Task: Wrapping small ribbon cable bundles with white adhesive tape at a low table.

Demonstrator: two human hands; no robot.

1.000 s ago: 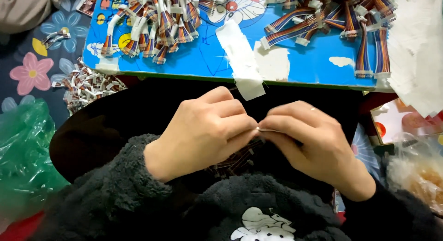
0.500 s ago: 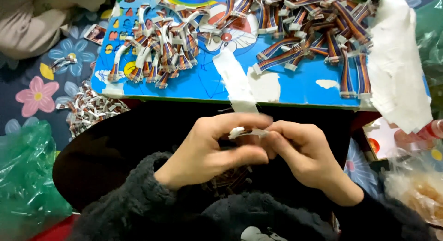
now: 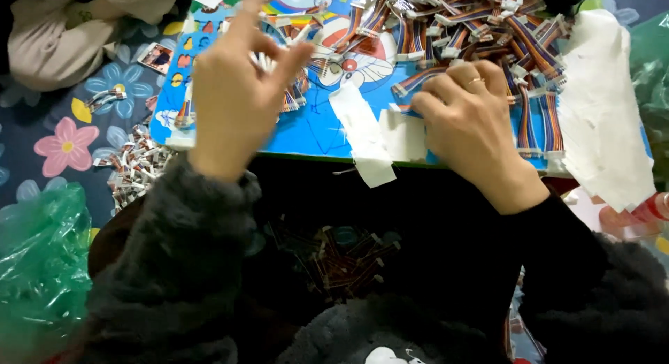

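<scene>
Many striped ribbon cables [image 3: 481, 29], too many to count, heaped on blue cartoon board [image 3: 313, 127]. Right hand [image 3: 470, 120] curled at heap's edge, hold hidden. Left hand [image 3: 240, 92] raised, fingers spread, seemingly nothing held. One green bag [image 3: 38, 266] at left

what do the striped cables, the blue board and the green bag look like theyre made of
Striped cables: likely plastic-insulated ribbon wire with white plastic plugs.
Blue board: probably printed plastic or laminate, slightly glossy.
Green bag: thin plastic film, translucent and crinkled.
</scene>
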